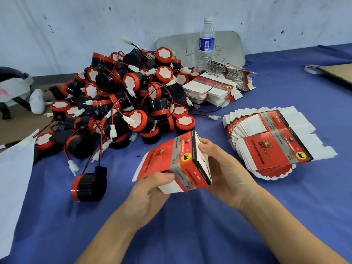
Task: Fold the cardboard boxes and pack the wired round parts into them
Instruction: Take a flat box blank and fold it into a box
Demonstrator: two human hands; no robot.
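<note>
I hold a half-opened cardboard box (187,164) between both hands, above a blue tablecloth (190,231). The box is red with grey and black bands and a yellow round badge, and it sits tilted, its white inner flaps showing.

My left hand (148,193) grips the box's near lower corner: the thumb (164,176) lies curled over the printed red face and the other fingers are tucked underneath, out of sight. My right hand (224,168) holds the box's right end, with the thumb (206,147) pressed on a white end flap and the remaining fingers wrapped behind the box, hidden.

Just beyond my left fingers and stretching away to the left is a big heap of wired round parts (123,96), black drums with red caps, white centres and red-and-black leads ending in white plugs. One lone round part (88,184) lies on its side just left of my left hand.

Beyond my right fingers, a fanned stack of flat boxes (276,145) rests on the cloth. Further out past the box's top edge lie two more flat stacks (211,90), and behind them stands a clear water bottle (206,42) in front of a grey board (232,46). A white sheet (13,178) lies well to the left of my left hand.
</note>
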